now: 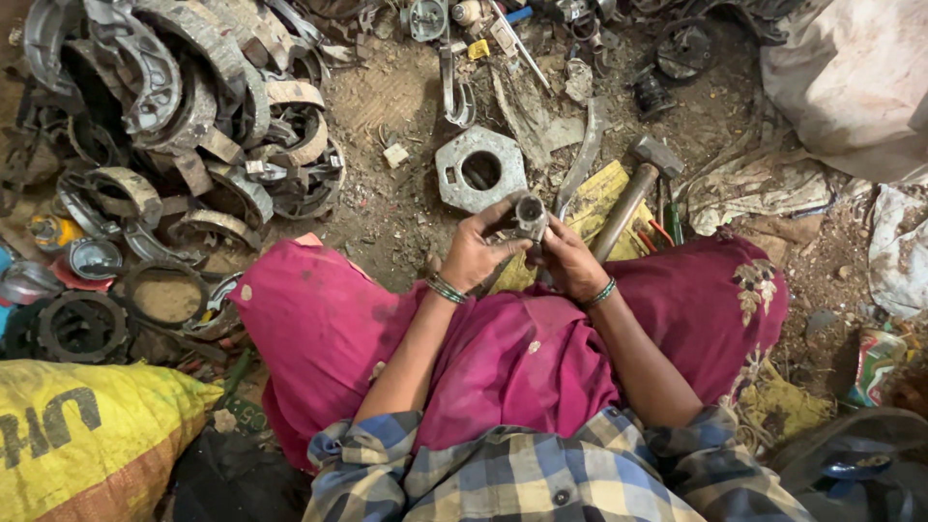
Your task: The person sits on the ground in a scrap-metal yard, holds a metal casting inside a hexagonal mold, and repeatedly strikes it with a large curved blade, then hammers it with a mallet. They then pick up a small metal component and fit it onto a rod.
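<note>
I sit on the ground in a magenta garment and checked shirt. Both hands hold a small grey metal cylindrical part above my knees. My left hand grips it from the left with fingers curled over the top. My right hand supports it from the right and below. Green bangles circle both wrists. The part's open round end faces up toward me.
A hexagonal metal flange lies just beyond my hands. A hammer rests on yellow material at right. A heap of curved brake shoes fills the upper left. A yellow sack lies at lower left, white sacks at upper right.
</note>
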A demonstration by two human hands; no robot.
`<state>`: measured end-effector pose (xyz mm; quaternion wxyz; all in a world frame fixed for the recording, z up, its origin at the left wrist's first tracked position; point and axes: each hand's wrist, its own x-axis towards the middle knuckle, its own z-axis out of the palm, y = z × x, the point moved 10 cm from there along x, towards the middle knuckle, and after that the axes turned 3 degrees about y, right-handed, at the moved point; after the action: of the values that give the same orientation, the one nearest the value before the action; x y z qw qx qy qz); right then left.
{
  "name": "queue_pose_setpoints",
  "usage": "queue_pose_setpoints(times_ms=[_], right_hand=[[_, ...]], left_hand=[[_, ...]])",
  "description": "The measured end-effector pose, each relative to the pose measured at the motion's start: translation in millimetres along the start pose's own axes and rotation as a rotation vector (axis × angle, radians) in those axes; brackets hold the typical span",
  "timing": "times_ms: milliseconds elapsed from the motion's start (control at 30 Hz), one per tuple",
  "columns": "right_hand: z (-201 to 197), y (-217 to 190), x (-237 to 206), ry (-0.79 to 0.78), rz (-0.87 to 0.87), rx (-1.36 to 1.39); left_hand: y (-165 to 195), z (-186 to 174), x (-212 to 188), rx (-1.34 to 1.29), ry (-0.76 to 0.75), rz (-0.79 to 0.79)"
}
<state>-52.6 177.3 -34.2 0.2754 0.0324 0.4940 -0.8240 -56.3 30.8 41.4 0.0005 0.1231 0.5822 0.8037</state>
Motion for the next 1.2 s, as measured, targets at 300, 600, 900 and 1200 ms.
queue_pose_setpoints(times_ms=[300, 600, 900, 1200], right_hand=[[5.4, 3.3, 3.8, -0.089, -0.038, 0.072], [8.5, 4.3, 4.6, -0.096, -0.039, 0.040], [5.5, 9.5, 7.8, -0.078, -0.012, 0.054], [6.2, 9.2, 11.0, -0.052, -0.005, 0.078]], left_hand=[[45.0, 8.9, -4.3, 0.472, 0.065, 0.247], [52.1, 11.3, -4.6, 0.608, 0.060, 0.278], [53.6, 14.1, -7.7, 0.682, 0.069, 0.315], [35.6, 13.7, -9.5, 0.781, 0.075, 0.317]])
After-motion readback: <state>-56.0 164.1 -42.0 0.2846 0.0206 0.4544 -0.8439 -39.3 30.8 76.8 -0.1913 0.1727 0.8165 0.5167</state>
